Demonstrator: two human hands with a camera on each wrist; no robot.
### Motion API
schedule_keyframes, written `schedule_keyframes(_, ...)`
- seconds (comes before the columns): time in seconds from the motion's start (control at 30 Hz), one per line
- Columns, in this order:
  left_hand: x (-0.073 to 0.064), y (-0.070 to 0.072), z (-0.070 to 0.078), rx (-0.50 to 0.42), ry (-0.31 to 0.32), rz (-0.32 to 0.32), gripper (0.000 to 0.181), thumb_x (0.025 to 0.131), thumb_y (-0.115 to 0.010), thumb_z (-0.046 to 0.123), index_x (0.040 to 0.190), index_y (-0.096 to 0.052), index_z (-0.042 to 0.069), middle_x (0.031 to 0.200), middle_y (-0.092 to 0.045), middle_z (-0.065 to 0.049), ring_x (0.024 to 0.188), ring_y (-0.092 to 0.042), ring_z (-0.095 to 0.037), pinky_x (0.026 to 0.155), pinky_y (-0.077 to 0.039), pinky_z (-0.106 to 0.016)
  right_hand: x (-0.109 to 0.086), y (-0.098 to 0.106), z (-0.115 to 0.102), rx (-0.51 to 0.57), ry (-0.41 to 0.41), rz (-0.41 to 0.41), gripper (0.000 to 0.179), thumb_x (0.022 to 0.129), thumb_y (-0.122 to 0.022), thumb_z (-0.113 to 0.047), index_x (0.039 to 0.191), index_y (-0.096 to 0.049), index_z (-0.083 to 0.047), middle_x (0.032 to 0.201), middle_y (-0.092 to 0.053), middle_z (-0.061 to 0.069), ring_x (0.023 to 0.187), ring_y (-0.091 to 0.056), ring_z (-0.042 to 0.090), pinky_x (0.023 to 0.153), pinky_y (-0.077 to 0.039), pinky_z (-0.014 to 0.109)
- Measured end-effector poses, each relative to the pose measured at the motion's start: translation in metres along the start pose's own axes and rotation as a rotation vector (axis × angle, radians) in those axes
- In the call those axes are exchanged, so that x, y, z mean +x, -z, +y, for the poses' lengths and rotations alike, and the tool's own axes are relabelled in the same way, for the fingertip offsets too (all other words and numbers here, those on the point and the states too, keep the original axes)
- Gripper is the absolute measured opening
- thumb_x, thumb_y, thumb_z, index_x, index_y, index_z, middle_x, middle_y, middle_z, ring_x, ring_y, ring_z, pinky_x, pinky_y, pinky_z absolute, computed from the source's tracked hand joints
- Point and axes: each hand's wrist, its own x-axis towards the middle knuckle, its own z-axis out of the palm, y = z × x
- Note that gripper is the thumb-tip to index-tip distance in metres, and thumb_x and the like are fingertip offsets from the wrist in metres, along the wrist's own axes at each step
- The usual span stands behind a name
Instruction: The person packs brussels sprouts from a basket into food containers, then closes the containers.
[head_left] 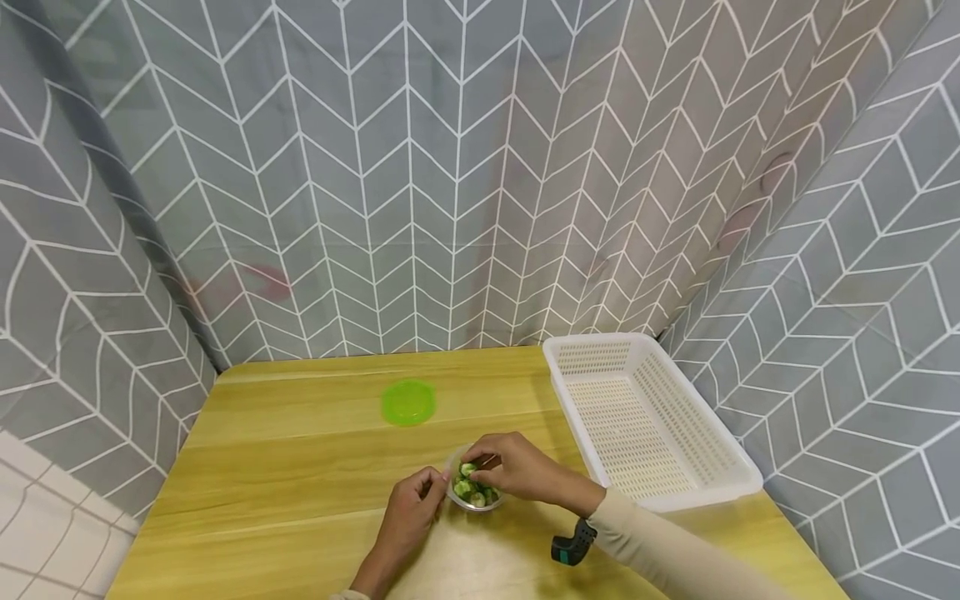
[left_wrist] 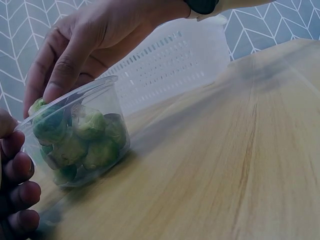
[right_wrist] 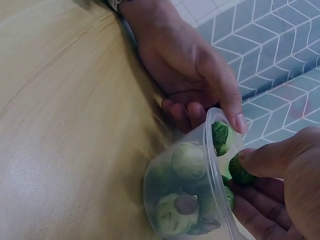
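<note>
A clear round plastic tub [right_wrist: 216, 175] stands on the wooden table, holding several green Brussels sprouts [head_left: 477, 499]. My left hand [head_left: 411, 508] grips the tub's left rim, thumb over the edge and fingers curled against the outside wall. Over the tub's mouth, my right hand [head_left: 517, 468] pinches one Brussels sprout [right_wrist: 241, 171] between thumb and fingers. That sprout is at rim height, close to the others. In the left wrist view, the right fingers reach down past the rim of the tub [left_wrist: 112, 80], partly covering the top sprouts.
Behind the tub lies a flat, round green lid [head_left: 408, 403]. A white perforated plastic basket [head_left: 630, 429] stands at the right of the table [head_left: 300, 467]. Grey curtains [head_left: 450, 167] with white chevron lines surround the back and sides. A dark device [head_left: 573, 543] is at the right wrist.
</note>
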Motion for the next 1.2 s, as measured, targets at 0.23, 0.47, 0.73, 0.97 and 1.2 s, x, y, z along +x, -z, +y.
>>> schedule_keyframes(0.23,-0.001,-0.001,0.003,0.009,0.010,-0.006,0.040,0.101,-0.061,0.041,0.073,-0.060,0.012,0.061,-0.055,-0.006,0.052,-0.048,-0.010,0.052,-0.043,-0.025,0.000,-0.003,0.002,-0.051,0.032,0.010,0.022,0.095,-0.073,-0.017,0.117,-0.072,-0.014,0.113,-0.070,-0.004,0.101,-0.066,0.007,0.087,-0.055,0.026)
schedule_keyframes(0.47,-0.001,-0.002,0.003,0.012,0.008,-0.001,0.039,0.101,-0.061,0.040,0.071,-0.058,0.015,0.061,-0.056,-0.006,0.052,-0.048,-0.009,0.052,-0.042,-0.025,-0.001,-0.004,0.004,-0.037,0.047,0.005,0.022,0.095,-0.072,-0.015,0.117,-0.072,-0.012,0.112,-0.070,-0.002,0.102,-0.067,0.010,0.088,-0.056,0.027)
schedule_keyframes(0.73,-0.002,-0.003,0.002,0.026,0.005,0.028,0.040,0.101,-0.062,0.041,0.069,-0.057,0.018,0.057,-0.054,-0.001,0.051,-0.047,-0.010,0.052,-0.042,-0.025,-0.003,0.001,0.004,-0.004,0.063,0.055,0.019,0.096,-0.071,-0.015,0.114,-0.072,-0.009,0.109,-0.072,0.002,0.099,-0.068,0.010,0.084,-0.057,0.029)
schedule_keyframes(0.97,0.000,-0.004,0.001,0.015,0.005,0.092,0.039,0.101,-0.061,0.042,0.072,-0.059,0.016,0.055,-0.052,0.000,0.046,-0.048,-0.011,0.047,-0.042,-0.026,0.006,0.013,-0.001,-0.009,0.018,0.139,0.015,0.097,-0.070,-0.015,0.110,-0.074,-0.010,0.104,-0.073,-0.001,0.093,-0.068,0.009,0.079,-0.057,0.028)
schedule_keyframes(1.2,0.008,0.012,0.013,-0.129,0.048,0.111,0.027,0.102,-0.063,0.029,0.099,-0.069,0.003,0.071,-0.058,-0.018,0.053,-0.054,-0.016,0.047,-0.050,-0.031,0.035,0.033,-0.011,0.046,-0.091,0.184,0.010,0.098,-0.068,-0.012,0.104,-0.075,-0.015,0.091,-0.075,0.001,0.077,-0.070,0.014,0.065,-0.057,0.025)
